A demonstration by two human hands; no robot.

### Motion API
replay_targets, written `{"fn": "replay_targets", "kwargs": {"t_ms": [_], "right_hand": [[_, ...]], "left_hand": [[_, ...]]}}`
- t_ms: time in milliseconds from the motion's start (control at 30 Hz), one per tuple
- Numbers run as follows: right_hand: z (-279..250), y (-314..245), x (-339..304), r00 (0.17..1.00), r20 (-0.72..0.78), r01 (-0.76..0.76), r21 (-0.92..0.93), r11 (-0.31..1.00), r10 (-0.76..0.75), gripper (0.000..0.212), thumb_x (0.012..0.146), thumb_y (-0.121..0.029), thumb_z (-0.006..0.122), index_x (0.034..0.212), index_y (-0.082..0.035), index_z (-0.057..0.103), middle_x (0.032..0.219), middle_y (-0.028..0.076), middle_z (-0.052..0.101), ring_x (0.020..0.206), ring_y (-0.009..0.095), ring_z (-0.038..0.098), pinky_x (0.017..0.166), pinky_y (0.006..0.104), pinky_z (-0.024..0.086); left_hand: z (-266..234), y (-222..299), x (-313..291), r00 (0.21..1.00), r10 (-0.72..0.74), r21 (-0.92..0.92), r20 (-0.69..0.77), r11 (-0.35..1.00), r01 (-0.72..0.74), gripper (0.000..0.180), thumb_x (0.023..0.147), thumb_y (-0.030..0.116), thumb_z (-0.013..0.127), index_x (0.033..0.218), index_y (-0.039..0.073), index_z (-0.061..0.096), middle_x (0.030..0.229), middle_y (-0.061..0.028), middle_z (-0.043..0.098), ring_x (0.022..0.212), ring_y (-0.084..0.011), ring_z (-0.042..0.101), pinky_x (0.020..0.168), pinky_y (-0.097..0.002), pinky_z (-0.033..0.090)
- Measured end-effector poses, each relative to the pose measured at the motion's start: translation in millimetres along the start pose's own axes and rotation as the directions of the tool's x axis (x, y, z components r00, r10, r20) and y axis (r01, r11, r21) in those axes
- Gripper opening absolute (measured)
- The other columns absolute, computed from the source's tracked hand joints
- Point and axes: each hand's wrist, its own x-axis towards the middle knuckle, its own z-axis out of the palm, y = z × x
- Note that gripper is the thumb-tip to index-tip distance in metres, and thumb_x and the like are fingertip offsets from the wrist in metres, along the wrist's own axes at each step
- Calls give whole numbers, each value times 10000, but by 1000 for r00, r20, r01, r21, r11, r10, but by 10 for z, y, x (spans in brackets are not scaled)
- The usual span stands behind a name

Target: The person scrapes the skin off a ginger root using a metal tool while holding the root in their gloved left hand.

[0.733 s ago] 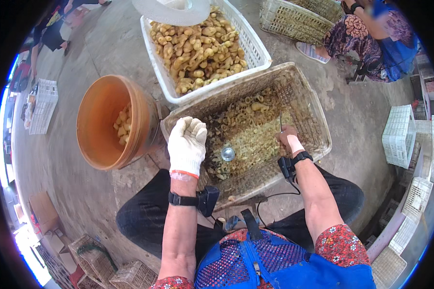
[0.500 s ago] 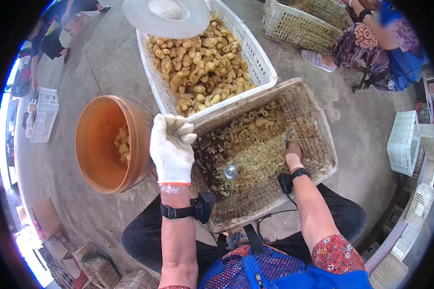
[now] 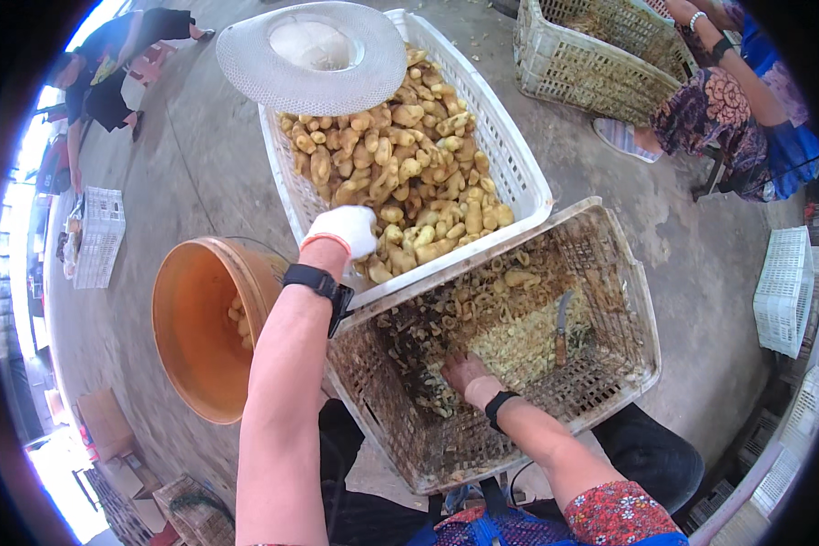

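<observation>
Closest to my viewpoint is a red flowered sleeve, and from it the bare right hand reaches down into a stained crate. Its fingers are lowered among pale peelings; I cannot tell whether they grip anything. Well to its right, a knife lies on the scraps, out of both hands. I read its long axis as running near to far: wooden handle toward the wearer, curved blade pointing away, its tip bending slightly right.

To the left I have an orange bucket, leaning, its mouth toward me, with pale pieces inside. The left hand, in a white glove, is at the near left corner of a white crate, over heaped ginger roots that point every way. Its fingertips are hidden, so I can't say if it holds one. A pale mesh hat covers the heap's far end.

Farther off, a person wears a dark shirt with a yellow print too small for me to read.
</observation>
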Motion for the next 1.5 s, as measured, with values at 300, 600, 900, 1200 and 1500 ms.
{"fn": "replay_targets", "kwargs": {"t_ms": [300,600,900,1200,1500], "right_hand": [[12,-12,35,995,95,31,-112,993,-20,266,798,-162,583,1047,-129,670,1215,136,545,1157,293,510,926,442,416],[-305,-32,-67,968,172,123,319,940,-185,197,823,-158,559,978,-117,673,1019,131,627,1019,337,592,840,490,458],[-801,111,-4,970,168,65,514,855,-175,312,742,-76,625,1054,-89,625,968,192,642,974,385,612,788,478,496],[-712,142,-102,988,78,73,523,849,-133,248,768,-18,565,1004,-53,635,968,182,644,943,378,623,783,464,506],[-1260,357,-162,989,-101,40,880,473,105,328,771,-136,677,1083,-54,618,968,85,609,874,207,601,758,305,488]], "left_hand": [[187,3,354,973,110,285,202,944,-166,436,705,275,686,1111,121,641,1029,-146,667,957,-320,640,803,-415,514],[198,544,682,919,378,79,114,918,-388,501,741,214,606,1223,87,558,1115,-183,602,1002,-344,605,854,-417,489],[142,628,728,857,456,348,241,783,-515,455,790,106,581,1242,159,568,1165,-141,587,1022,-322,601,847,-423,489],[252,453,831,851,462,329,250,786,-523,287,805,68,584,1088,79,631,1000,-140,637,946,-341,621,769,-430,514],[-480,310,-264,968,-13,-850,-249,483,-212,317,881,247,616,1049,-22,614,831,-69,635,788,-151,622,696,-287,497]]}}
